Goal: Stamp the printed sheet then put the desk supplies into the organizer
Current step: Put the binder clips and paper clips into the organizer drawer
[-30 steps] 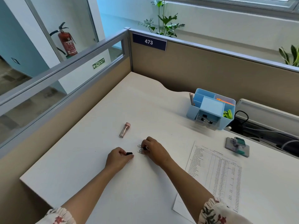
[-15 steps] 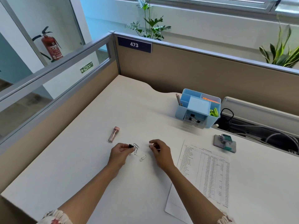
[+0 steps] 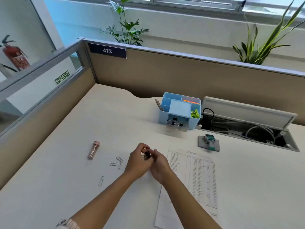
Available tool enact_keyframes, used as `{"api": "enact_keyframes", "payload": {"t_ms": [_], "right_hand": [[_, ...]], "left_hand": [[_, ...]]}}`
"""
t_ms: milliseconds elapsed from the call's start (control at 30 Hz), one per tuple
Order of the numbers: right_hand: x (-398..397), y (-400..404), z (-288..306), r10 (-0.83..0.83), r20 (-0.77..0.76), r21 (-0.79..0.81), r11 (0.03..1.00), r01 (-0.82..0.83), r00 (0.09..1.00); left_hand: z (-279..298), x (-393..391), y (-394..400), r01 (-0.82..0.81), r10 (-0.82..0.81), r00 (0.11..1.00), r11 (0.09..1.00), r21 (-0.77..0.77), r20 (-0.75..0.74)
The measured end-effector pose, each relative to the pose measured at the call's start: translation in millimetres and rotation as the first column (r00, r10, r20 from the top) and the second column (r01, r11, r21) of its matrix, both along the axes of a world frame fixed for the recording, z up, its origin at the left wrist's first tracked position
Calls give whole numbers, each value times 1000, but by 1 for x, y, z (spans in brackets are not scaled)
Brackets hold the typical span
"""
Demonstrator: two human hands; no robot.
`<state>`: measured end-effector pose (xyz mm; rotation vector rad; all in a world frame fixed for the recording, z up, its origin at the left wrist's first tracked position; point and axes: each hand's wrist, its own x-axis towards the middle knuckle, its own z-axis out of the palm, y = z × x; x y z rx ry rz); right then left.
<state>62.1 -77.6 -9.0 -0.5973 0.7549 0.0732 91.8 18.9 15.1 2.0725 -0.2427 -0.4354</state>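
pinching a small black binder clip between curled fingers, your left hand meets your right hand, also curled at it, above the white surface. paper clips lie left; printed sheet right; blue organizer far by the partition.

The left hand and right hand meet and cover most of a small black binder clip; the right hand's own grip cannot be told. The printed sheet carries text too small to read, its near corner hidden under the right forearm. The fire extinguisher is blurred.
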Motion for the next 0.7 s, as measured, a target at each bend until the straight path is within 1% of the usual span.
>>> {"api": "enact_keyframes", "payload": {"t_ms": [100, 233, 367, 433, 500, 567, 633, 700], "right_hand": [[-1, -7, 2, -48, 10, 78, 996, 47, 999], [-1, -8, -2, -92, 9, 188, 978, 89, 996], [-7, -3, -3, -174, 110, 264, 954, 140, 979], [-9, -3, 2, -180, 148, 268, 954, 135, 972], [-9, -2, 5, -232, 177, 276, 945, 178, 957], [-5, 0, 0, -274, 161, 263, 938, 227, 948], [-1, -6, -7, -276, 124, 217, 945, 246, 953], [1, -18, -10, -275, 37, 208, 942, 262, 961]], "left_hand": [[6, -4, -17, 81, -80, 996, 996, -47, 26], [7, -4, -31, 117, -114, 993, 991, -60, 42], [6, -5, -39, 141, -132, 984, 988, -66, 121], [7, -5, -41, 176, -163, 973, 982, -69, 161], [7, -5, -42, 219, -203, 964, 972, -81, 171], [6, -5, -42, 252, -235, 961, 962, -108, 148], [3, -3, -42, 269, -250, 958, 954, -136, 139], [-3, 3, -41, 247, -223, 960, 959, -138, 168]]}}
